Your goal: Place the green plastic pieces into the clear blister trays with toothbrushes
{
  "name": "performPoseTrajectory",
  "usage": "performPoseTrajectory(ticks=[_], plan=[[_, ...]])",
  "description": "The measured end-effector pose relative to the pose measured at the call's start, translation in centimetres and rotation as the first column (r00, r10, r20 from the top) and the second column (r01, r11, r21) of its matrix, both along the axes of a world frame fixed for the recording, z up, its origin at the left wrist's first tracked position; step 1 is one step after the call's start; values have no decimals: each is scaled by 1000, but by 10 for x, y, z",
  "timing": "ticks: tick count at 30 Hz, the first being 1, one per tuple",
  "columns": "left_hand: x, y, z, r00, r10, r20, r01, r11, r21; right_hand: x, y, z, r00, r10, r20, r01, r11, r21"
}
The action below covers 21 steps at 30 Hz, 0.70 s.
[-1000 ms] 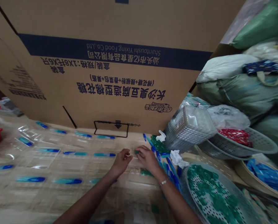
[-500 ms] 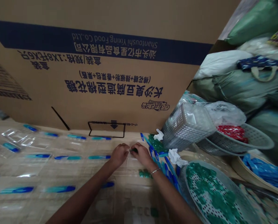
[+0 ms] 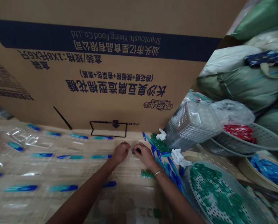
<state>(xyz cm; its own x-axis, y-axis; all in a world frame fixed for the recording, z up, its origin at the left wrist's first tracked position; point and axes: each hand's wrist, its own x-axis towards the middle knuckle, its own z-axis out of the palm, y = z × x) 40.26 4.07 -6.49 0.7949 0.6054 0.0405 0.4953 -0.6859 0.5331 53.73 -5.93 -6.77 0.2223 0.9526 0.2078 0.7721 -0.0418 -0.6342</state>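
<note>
Piece (image 3: 133, 151) at right hand's (image 3: 143, 154) fingertips

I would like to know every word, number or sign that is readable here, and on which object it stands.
All readable text stands upside down on the cardboard box:
"Shantoushi Yixing Food Co.,Ltd"
"汕头市亿星食品有限公司"
"盒装/规格:1X8托X6只"
"盒装"
"(棉花糖+辣椒粉+香菜包+果酱)", last character uncertain
"长沙臭豆腐造型棉花糖"
Sign: an arrow, pointing down in the picture.
Too small or blurred: the logo, print around the arrow, print on the side panel.

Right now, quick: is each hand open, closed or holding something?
Left hand: curled; can't tell if it's holding anything.
Right hand: closed, apparently on a small dark piece.
</note>
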Motion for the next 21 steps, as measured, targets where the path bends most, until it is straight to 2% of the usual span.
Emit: performPoseTrajectory(ticks=[4,9,12,17,21], plan=[[-2,-1,2,1000,-11,5,11,1000,12,-3,3,-1,998,-57,-7,57,998,12],[-2,0,2,1000,-10,9,10,1000,12,0,-5,3,994,61,88,-61,998,-3],[-1,1,1,1000,-12,9,12,1000,11,1,-7,4,982,67,179,-63,998,-28],[-1,1,2,1000,-21,12,21,999,25,-1,-2,5,988,12,155,-6,999,-40],[-3,0,2,1000,-31,3,31,999,36,-2,6,6,987,38,159,-29,998,-58]])
